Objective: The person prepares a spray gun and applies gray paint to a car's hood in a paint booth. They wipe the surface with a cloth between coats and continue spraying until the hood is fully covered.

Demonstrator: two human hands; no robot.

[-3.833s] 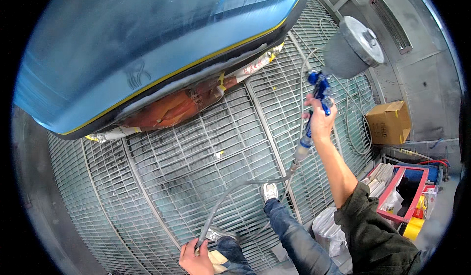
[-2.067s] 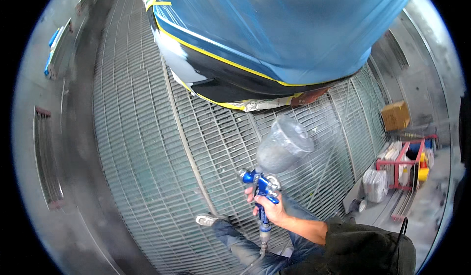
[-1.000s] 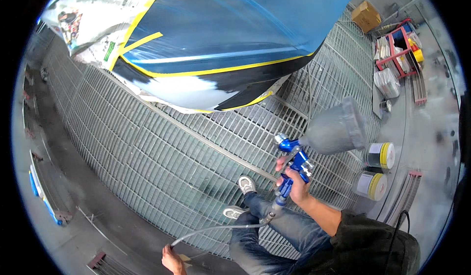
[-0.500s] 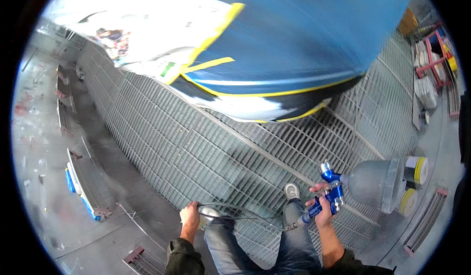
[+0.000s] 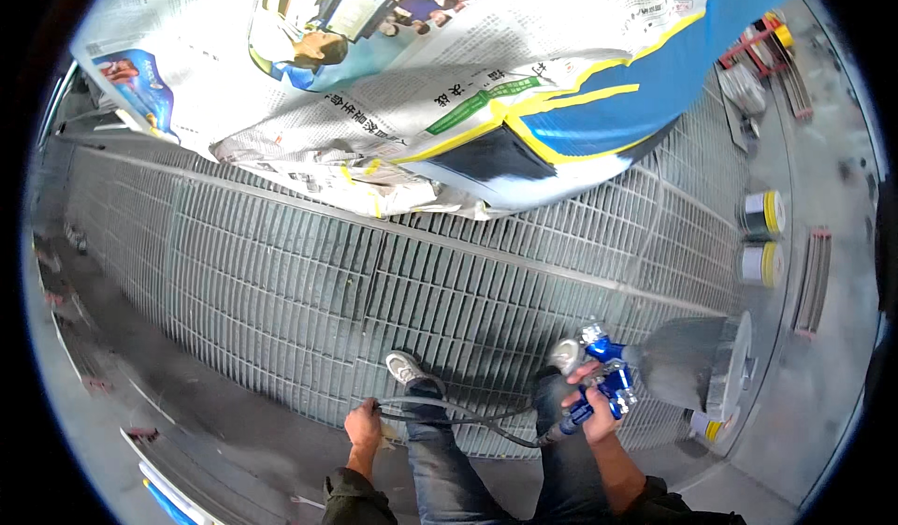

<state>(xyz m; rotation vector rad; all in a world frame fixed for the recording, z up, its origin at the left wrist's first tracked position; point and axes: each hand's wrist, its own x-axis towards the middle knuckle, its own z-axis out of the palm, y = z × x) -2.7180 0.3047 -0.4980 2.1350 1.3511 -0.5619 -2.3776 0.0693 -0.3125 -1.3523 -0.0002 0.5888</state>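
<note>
My right hand (image 5: 599,415) is closed round the grip of a blue spray gun (image 5: 610,380), fingers at its trigger. A cloudy grey paint cup (image 5: 687,364) sticks out from the gun to the right. From the gun's lower end a dark air hose (image 5: 477,416) loops across my legs. My left hand (image 5: 363,424) is closed on the looped hose. Ahead of both hands is a blue car body panel (image 5: 613,118), edged with yellow masking tape (image 5: 561,104). Newspaper masking (image 5: 374,66) covers the part to its left. A gap separates the gun from the panel.
Metal floor grating (image 5: 281,282) lies underfoot and around the car. At the right stand cans with yellow rims (image 5: 762,265) and a red rack (image 5: 762,46). A long slotted bar (image 5: 813,282) lies beyond the cans. My shoes (image 5: 412,370) are on the grating.
My view has shifted left along the car, so more newspaper masking shows and the blue panel sits farther right. Both hands keep their holds on the spray gun and hose. My feet have shifted.
</note>
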